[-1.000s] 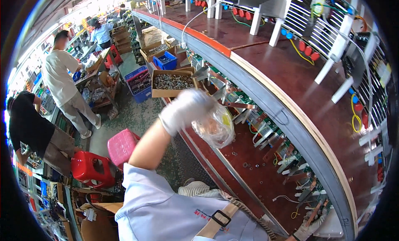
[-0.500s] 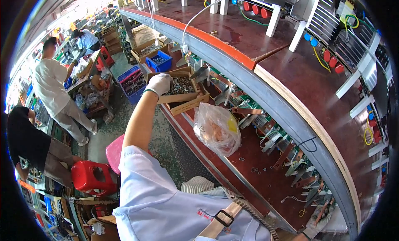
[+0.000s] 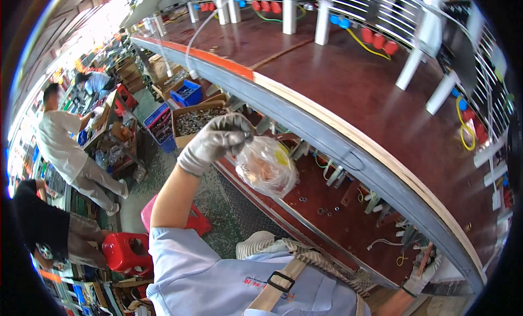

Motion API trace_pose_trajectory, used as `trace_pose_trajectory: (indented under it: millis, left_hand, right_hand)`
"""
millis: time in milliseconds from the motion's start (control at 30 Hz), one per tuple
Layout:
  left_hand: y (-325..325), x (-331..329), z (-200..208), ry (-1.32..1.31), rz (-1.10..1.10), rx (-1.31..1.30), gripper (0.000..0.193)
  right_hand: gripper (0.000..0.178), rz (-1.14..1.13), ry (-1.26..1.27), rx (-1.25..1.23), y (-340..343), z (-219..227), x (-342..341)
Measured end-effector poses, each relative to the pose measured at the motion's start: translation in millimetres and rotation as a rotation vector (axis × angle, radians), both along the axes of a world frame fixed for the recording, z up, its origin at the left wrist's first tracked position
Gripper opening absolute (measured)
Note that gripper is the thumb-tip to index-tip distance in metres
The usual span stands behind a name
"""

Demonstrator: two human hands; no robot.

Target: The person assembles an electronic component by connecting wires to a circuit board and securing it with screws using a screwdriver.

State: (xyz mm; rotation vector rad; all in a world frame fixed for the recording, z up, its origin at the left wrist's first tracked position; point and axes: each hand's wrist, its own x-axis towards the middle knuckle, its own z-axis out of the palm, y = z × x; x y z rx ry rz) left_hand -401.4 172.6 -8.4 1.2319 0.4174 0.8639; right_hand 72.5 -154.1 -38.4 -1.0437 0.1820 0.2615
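Observation:
My left hand [image 3: 215, 140], in a pale grey work glove, is raised over the lower shelf with its fingers pinched together. A small dark metal piece [image 3: 248, 135] shows at the fingertips, too small to tell its exact kind. Just beside the fingers lies a clear plastic bag [image 3: 267, 166] with copper-coloured pieces inside. Behind the hand is a cardboard box [image 3: 199, 120] of small metal hardware. At the lower right my gloved right hand [image 3: 423, 275] is closed around a copper-coloured strip [image 3: 425, 258]; its fingers are partly hidden.
Over the lower shelf [image 3: 338, 234] runs the thick edge of an upper bench [image 3: 348, 114]. Loose washers [image 3: 328, 211] lie on the shelf. Blue bins [image 3: 187, 93] stand beyond the box. Stools, one red [image 3: 128, 253], and other people [image 3: 65, 141] are at left.
My left hand has come back from the hardware box toward the plastic bag, a small dark piece now at its fingertips. My right hand has come further into view.

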Motion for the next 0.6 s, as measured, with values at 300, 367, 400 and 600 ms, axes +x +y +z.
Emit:
trace_pose_trajectory:
  millis: [300,367,400,600]
  left_hand:
    - [-43,83,7,-0.003,-0.068,-0.034,0.03]
    - [-58,103,12,0.234,-0.17,0.114,0.035]
    - [-77,126,19,0.228,-0.058,-0.127,0.032]
    - [-123,220,16,0.459,-0.405,0.716,0.02]
  right_hand:
    - [0.033,0.391,-0.169,0.043,-30,-57,9]
    - [0.032,0.338,-0.2,0.01,-21,-74,18]
    - [0.032,0.292,-0.216,-0.021,2,-81,32]
    - [0.04,0.222,-0.058,0.218,-1,-81,44]
